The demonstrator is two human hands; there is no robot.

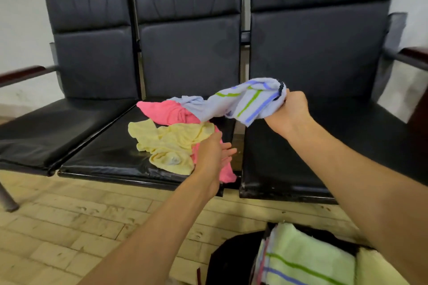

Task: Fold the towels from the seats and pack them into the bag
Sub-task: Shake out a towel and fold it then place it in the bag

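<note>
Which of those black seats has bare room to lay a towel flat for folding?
The left seat shows bare cushion from armrest to middle seat. The right seat is also bare, under the striped towel held by the right hand. The middle seat is crowded: pink towel and yellow towel by the left hand.

Striped towel [245, 102] lifted, bunched. Pink towel [169, 112], yellow towel [166, 143] crumpled on middle seat [111, 152]. Folded towels [308, 259] in bag [234, 259].

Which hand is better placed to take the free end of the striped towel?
Left hand: open, empty, just below the striped towel's hanging end. The right hand already grips its other end.
</note>
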